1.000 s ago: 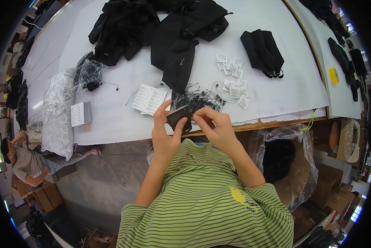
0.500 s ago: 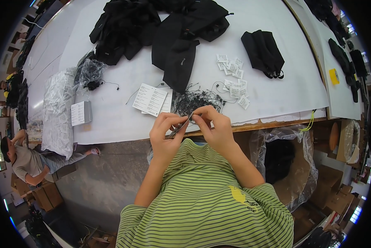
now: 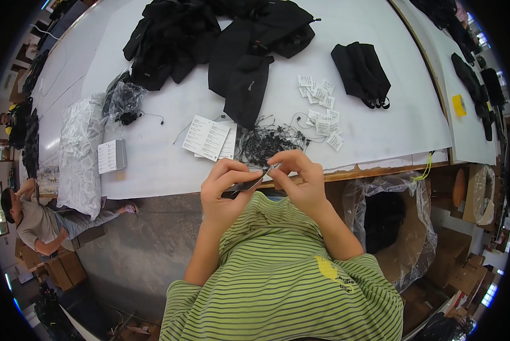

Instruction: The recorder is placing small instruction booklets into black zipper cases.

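Just off the table's front edge, my left hand (image 3: pixel 223 190) pinches a dark, flat hang tag (image 3: pixel 247 185) between thumb and fingers. At the tag's right end my right hand (image 3: pixel 301 181) is closed, thumb against forefinger; a small pale bit (image 3: pixel 273 168) shows at those fingertips, too small to make out. Right beyond both hands lies a tangled heap of black tag strings (image 3: pixel 272 139). White printed cards (image 3: pixel 206 138) overlap to the left of the heap. Small white labels (image 3: pixel 323 122) are scattered to its right.
Black fabric bags (image 3: pixel 175 40) are piled at the back, and another black bag (image 3: pixel 361 74) lies at right. A card stack (image 3: pixel 113 156) and a clear plastic sack (image 3: pixel 80 153) sit at left. Below the table stands a plastic-lined box (image 3: pixel 419 227). A person (image 3: pixel 42 221) is at far left.
The tag has tilted flatter and shows more of its dark face. My right hand has shifted slightly right and down, and the pale bit now shows at its fingertips.
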Available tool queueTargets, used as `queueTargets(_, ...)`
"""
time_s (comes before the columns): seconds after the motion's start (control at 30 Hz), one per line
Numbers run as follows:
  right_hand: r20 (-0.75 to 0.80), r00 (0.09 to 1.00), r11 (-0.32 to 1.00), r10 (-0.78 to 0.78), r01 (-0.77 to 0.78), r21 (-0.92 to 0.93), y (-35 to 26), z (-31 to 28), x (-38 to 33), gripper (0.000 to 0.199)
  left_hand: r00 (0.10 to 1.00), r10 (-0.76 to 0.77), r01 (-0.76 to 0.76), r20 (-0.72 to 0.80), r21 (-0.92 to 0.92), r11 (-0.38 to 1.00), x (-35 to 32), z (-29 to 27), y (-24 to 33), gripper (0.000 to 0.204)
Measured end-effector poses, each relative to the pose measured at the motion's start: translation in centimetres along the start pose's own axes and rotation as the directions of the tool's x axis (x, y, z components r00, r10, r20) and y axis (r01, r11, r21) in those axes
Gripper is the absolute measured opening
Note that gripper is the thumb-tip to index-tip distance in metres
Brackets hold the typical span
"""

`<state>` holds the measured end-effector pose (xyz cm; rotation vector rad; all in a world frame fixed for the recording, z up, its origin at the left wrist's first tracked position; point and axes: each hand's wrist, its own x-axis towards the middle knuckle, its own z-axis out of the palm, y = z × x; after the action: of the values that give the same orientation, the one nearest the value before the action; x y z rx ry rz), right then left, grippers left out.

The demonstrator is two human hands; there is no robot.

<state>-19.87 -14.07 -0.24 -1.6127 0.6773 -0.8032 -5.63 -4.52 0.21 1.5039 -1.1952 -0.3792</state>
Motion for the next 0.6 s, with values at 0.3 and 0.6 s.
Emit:
queueTargets(0.3, 0.166, 0.984, 0.998, -0.061, 0.061, 0.008, 1.0, -0.9, -0.9, 0.010, 0.803, -0.327, 0.560, 0.498, -0.442, 0.701, 0.1, -1.7, -1.8, 0.011)
queueTargets(0.6, 0.275, 0.946, 0.963, 0.170, -0.219, 0.159, 1.7, -1.4, -0.1, 0.009, 0.845, -0.273, 0.466, 0.459, -0.381, 0.799, 0.9, 0.1, -2.5, 0.008)
